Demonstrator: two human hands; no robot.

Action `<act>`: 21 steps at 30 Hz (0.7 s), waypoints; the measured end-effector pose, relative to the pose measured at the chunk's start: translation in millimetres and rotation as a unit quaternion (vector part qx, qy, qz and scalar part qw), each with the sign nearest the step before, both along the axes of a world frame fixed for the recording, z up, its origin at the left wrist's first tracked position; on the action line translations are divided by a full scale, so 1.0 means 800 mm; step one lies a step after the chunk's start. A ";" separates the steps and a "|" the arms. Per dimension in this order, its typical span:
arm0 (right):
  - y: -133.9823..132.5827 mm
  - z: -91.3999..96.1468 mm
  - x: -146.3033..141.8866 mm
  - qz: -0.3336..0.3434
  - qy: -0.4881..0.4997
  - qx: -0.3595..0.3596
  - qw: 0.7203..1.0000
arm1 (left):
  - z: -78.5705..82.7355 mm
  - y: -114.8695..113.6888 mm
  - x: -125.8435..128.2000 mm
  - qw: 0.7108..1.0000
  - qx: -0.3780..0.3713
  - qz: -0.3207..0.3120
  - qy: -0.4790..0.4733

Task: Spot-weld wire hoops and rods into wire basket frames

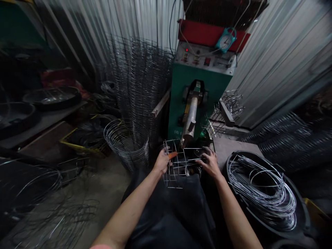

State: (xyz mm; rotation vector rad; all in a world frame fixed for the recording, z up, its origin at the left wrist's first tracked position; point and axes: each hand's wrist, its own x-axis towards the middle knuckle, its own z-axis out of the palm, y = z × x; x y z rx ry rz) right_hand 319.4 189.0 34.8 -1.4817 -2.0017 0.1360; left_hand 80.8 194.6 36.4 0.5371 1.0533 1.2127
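My left hand [163, 161] is curled tight around the near side of the wire frame [178, 169], with an orange cover [172, 155] on one finger, and my right hand [209, 162] is clamped over the other end, fingers down across the wires. The frame is right at the foot of the green spot welder [181, 107], with the electrode arm [190, 121] angling down to its far edge. Is metal touching metal? Can't tell from here! Off to the welder's right, a black tub [230, 180] holds coiled wire [261, 190]. To its left, a round wire cage [126, 141] stands against tall stacked wire mesh [140, 76], and a yellow crate [83, 147] sits farther out.
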 end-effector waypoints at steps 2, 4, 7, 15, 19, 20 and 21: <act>0.002 -0.006 0.004 -0.001 0.037 -0.019 0.999 | 0.000 0.000 0.001 1.000 -0.005 0.001 -0.004; 0.005 -0.008 0.006 0.008 0.080 -0.037 0.996 | 0.000 0.001 0.001 1.000 -0.009 0.001 -0.006; 0.009 -0.008 0.001 0.018 0.127 -0.038 0.991 | -0.002 0.002 0.001 1.000 0.002 0.003 -0.009; 0.031 -0.004 -0.028 0.034 0.102 -0.049 0.993 | 0.001 0.001 0.000 0.998 0.045 0.027 -0.022; 0.042 0.000 -0.032 0.036 0.091 -0.043 0.994 | 0.004 0.005 -0.003 0.998 0.034 0.040 -0.032; 0.045 0.001 -0.032 0.035 0.087 -0.041 0.995 | 0.004 0.006 -0.003 0.998 0.029 0.043 -0.036; 0.047 0.003 -0.032 0.033 0.083 -0.042 0.995 | 0.005 0.007 -0.003 0.998 0.025 0.047 -0.041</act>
